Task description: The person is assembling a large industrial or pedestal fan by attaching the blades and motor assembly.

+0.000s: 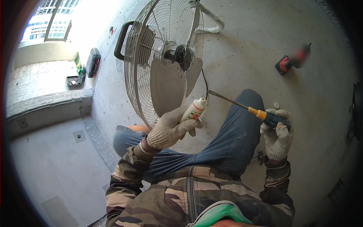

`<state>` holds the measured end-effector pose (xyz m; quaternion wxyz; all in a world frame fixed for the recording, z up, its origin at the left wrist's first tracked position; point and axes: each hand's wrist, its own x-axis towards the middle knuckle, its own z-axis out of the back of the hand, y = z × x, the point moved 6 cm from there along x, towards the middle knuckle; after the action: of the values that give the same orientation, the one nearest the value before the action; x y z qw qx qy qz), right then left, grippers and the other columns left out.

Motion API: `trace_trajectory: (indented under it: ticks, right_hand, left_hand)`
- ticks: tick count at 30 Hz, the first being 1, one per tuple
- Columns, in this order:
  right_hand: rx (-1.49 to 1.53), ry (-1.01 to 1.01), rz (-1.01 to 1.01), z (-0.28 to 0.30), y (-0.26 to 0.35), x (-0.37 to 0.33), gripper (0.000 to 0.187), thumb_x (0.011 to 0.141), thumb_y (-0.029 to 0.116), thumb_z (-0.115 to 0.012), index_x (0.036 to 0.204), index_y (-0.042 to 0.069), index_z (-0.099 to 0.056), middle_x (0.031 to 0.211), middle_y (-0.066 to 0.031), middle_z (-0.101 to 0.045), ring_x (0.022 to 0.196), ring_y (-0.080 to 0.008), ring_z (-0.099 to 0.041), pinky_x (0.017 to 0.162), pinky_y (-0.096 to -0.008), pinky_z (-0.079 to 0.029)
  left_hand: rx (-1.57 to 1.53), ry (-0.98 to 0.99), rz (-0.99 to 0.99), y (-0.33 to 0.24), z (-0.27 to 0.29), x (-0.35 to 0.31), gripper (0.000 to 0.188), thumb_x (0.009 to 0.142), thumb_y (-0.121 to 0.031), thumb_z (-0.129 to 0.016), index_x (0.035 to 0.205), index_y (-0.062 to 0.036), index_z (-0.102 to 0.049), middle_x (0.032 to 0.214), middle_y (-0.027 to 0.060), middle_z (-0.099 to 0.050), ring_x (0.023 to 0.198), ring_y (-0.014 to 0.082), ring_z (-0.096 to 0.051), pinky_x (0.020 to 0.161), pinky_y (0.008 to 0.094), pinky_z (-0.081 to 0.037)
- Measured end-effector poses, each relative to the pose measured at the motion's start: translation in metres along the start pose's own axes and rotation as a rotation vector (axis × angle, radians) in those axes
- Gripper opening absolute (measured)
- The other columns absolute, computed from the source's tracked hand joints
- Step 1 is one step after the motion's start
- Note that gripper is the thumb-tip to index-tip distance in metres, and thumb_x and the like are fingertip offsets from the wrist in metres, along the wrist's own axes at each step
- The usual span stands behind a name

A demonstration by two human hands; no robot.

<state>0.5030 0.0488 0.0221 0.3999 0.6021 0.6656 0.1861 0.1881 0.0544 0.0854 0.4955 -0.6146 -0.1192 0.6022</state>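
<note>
My left hand (170,128), in a knitted work glove, grips a white tube (193,110) with red markings, its open nozzle tilted up and to the right. In my gloved right hand (278,138) is a screwdriver (261,113) with a yellow and dark blue-green handle. Its long shaft points left, and the tip is a short way right of the nozzle, apart from it. Just beyond my left hand stands a large metal fan (165,85) with broad grey blades around a dark hub (175,53) and a wire cage. My crossed legs lie under both hands.
A red and black cordless power tool (289,64) lies on the concrete floor at the far right, partly blurred. Near my right hand sits a small white round piece (276,105). A black case (92,62) and an open box (75,80) are at the left, near a ledge (49,104).
</note>
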Motion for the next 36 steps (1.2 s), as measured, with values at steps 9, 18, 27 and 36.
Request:
trace_trajectory:
  ticks: [9,18,27,36]
  right_hand:
    - [-0.014,0.062,0.017,-0.009,-0.002,-0.004,0.04,0.086,0.016,-0.077,0.116,0.002,-0.056,0.115,-0.0249,-0.065,0.08,-0.026,-0.073,0.067,-0.0353,-0.064]
    - [-0.018,0.068,0.012,-0.005,-0.001,-0.009,0.041,0.085,0.016,-0.078,0.117,0.002,-0.055,0.115,-0.0257,-0.065,0.081,-0.0278,-0.074,0.069,-0.0362,-0.065]
    - [0.001,0.096,0.011,-0.003,-0.004,-0.012,0.042,0.087,0.018,-0.078,0.117,0.001,-0.055,0.116,-0.0262,-0.064,0.081,-0.0274,-0.075,0.069,-0.0351,-0.066]
    - [-0.009,0.073,-0.011,-0.003,-0.005,-0.014,0.043,0.085,0.019,-0.078,0.117,0.002,-0.055,0.116,-0.0253,-0.065,0.081,-0.0268,-0.075,0.069,-0.0353,-0.066]
  left_hand:
    - [0.149,-0.059,-0.02,-0.018,0.002,-0.008,0.039,0.102,-0.03,-0.063,0.121,0.0034,-0.061,0.095,0.0096,-0.074,0.074,0.0088,-0.068,0.056,0.0227,-0.052]
    - [0.126,-0.056,-0.017,-0.021,0.001,-0.011,0.032,0.103,-0.024,-0.061,0.119,0.0037,-0.064,0.091,0.0089,-0.075,0.073,0.0089,-0.067,0.057,0.0234,-0.051]
    - [0.084,-0.044,0.01,-0.017,0.001,-0.014,0.03,0.103,-0.02,-0.059,0.118,0.0055,-0.064,0.093,0.0089,-0.075,0.075,0.0101,-0.068,0.059,0.025,-0.053]
    - [0.04,-0.032,0.032,-0.012,0.002,-0.015,0.032,0.103,-0.022,-0.059,0.118,0.0054,-0.065,0.091,0.0103,-0.075,0.072,0.0102,-0.069,0.054,0.0224,-0.051]
